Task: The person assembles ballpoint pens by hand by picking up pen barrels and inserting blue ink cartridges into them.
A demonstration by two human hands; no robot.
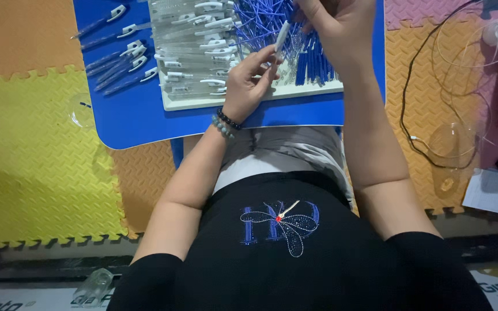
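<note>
Blue low table on a foam-mat floor, loaded with pen parts.

On the blue top sits a white tray, its near edge just short of the table's front rim, and to its left a loose cluster of assembled blue pens with white clips lies straight on the surface. The floor is interlocking foam tiles in yellow, orange and pink; a clear plastic cup rests by the table's left edge, and a black cable loops over the orange tile on the right, beside a second clear cup and some white papers.
</note>
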